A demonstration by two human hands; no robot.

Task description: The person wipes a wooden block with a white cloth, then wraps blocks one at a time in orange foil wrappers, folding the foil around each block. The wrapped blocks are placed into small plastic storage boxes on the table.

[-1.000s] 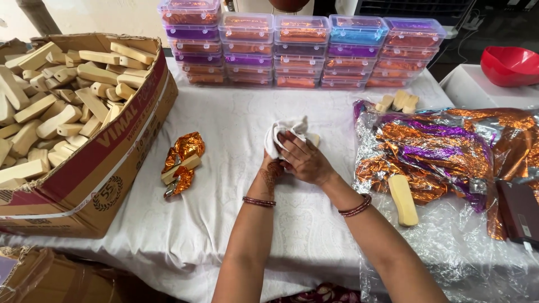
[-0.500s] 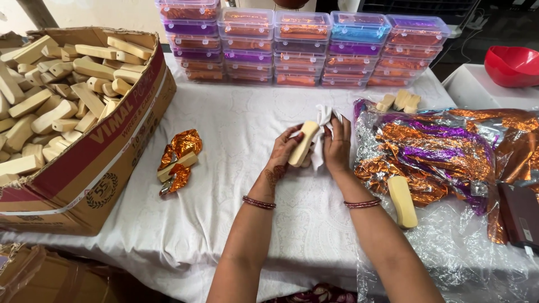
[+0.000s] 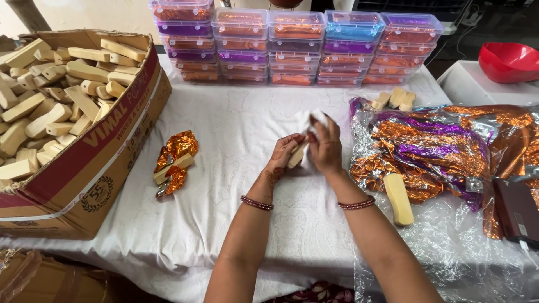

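My left hand (image 3: 285,155) and my right hand (image 3: 325,147) meet over the white tablecloth (image 3: 236,185) at the middle of the table. Between them they hold a pale wooden bar (image 3: 297,155), and a white cloth (image 3: 315,119) sticks up behind my right fingers. Each wrist wears a dark red bead bracelet. A second bar half wrapped in orange foil (image 3: 174,161) lies on the cloth to the left of my hands. Another bare wooden bar (image 3: 398,198) lies on clear plastic at my right forearm.
A big cardboard box (image 3: 95,163) full of wooden bars stands at the left. Stacked clear lidded boxes (image 3: 292,47) with orange and purple contents line the far edge. Orange and purple foil sheets (image 3: 438,148) in a plastic bag lie right, with a red bowl (image 3: 508,60) beyond.
My hands have drawn closer together around the wooden bar and shifted slightly toward me and right. The bar now shows less, mostly covered by my fingers and the white cloth.
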